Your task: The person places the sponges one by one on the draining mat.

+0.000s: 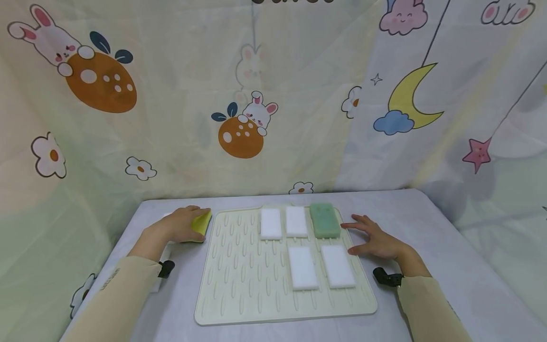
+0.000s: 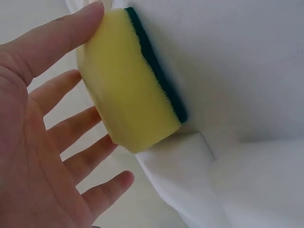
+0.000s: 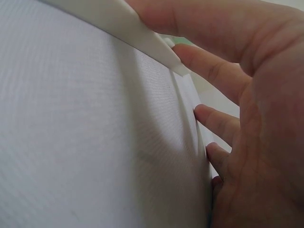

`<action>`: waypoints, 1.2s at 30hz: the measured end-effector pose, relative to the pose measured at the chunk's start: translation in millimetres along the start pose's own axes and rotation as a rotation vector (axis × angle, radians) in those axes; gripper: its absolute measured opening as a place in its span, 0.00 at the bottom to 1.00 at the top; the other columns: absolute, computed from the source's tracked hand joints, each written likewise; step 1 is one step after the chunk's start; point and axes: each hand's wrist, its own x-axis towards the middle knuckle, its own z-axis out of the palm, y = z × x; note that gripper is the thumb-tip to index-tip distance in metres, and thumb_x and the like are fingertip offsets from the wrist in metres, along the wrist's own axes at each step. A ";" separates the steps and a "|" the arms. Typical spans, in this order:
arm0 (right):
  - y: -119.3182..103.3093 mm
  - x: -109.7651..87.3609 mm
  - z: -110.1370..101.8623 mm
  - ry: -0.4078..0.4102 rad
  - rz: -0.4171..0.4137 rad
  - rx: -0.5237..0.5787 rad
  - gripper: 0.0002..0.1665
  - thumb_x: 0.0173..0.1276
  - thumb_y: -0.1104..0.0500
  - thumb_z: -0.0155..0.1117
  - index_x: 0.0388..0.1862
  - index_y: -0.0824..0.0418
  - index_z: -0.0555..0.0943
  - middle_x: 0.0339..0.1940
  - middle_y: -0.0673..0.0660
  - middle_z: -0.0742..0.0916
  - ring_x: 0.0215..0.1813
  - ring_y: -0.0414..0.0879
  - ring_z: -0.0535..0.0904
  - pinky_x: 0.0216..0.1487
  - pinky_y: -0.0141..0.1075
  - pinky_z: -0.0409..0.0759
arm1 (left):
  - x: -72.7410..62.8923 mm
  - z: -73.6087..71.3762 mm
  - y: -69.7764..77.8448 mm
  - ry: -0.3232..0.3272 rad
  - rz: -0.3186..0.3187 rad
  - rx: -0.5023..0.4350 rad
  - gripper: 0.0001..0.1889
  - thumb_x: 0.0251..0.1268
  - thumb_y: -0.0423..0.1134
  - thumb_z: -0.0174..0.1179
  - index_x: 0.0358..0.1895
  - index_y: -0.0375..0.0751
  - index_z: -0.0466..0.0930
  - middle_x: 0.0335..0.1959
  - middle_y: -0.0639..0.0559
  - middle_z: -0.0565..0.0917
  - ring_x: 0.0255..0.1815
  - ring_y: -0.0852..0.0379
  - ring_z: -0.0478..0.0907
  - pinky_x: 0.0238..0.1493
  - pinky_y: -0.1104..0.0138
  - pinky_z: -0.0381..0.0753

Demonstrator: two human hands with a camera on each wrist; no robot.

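My left hand (image 1: 184, 224) holds a yellow sponge (image 2: 128, 85) with a dark green scouring side, between the thumb and the fingertips. It is at the left of a cream ribbed mat (image 1: 239, 285). On the mat's right half lie several white sponges (image 1: 302, 268) in two rows, and a light green sponge (image 1: 325, 221) sits at the far right corner. Beside the mat's right edge my right hand (image 1: 378, 240) has its fingers spread. In the right wrist view its thumb (image 3: 159, 19) touches the mat's rim; nothing is gripped.
A white cloth covers the table (image 1: 431, 228), and a printed curtain (image 1: 299, 142) hangs behind it. Under the left wrist, a white object (image 1: 155, 285) is mostly hidden by the sleeve. Black straps with small devices circle both wrists.
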 end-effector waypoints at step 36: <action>1.2 4.7 0.3 -0.002 0.003 -0.036 0.51 0.55 0.43 0.82 0.77 0.46 0.72 0.87 0.64 0.50 0.85 0.71 0.30 0.70 0.83 0.39 | 10.6 -0.8 4.7 0.010 -0.016 0.065 0.42 0.59 0.49 0.75 0.77 0.45 0.69 0.73 0.35 0.70 0.67 0.32 0.71 0.60 0.35 0.76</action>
